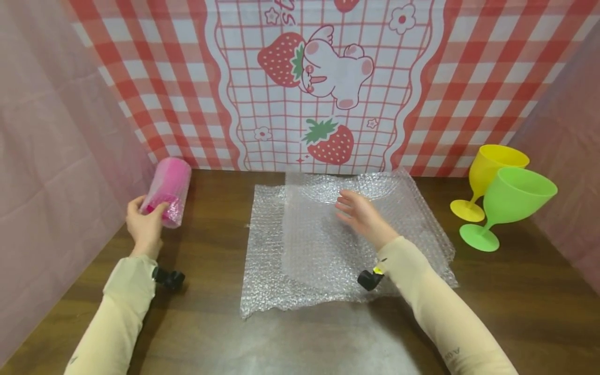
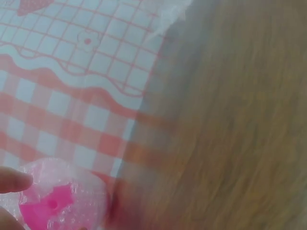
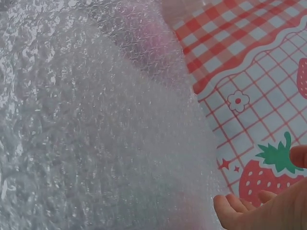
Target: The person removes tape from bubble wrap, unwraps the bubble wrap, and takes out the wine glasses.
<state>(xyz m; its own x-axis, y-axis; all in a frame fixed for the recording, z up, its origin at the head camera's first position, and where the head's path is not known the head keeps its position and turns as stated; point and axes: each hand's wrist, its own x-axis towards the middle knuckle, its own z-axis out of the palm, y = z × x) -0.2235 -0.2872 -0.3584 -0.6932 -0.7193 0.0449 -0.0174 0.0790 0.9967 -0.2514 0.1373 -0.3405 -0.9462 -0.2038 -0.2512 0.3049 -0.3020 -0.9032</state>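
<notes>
At the left of the head view, my left hand (image 1: 145, 224) holds the near end of a pink bubble-wrapped bundle (image 1: 170, 182), thumb on one side and fingers on the other. The left wrist view shows that end of the bundle (image 2: 64, 201), with bright pink plastic inside the clear wrap; the wrapped thing's full shape is hidden. My right hand (image 1: 362, 212) is over the sheets of bubble wrap (image 1: 269, 260), its fingers extended and holding nothing. In the right wrist view those fingers (image 3: 235, 208) appear beside the wrap's edge; whether they touch it I cannot tell.
A yellow goblet (image 1: 478, 174) and a light green goblet (image 1: 511, 200) stand upright at the right on the brown wooden table (image 1: 206, 333). A checked strawberry-print cloth (image 1: 183, 88) hangs behind, with pink curtains (image 1: 51, 156) on both sides.
</notes>
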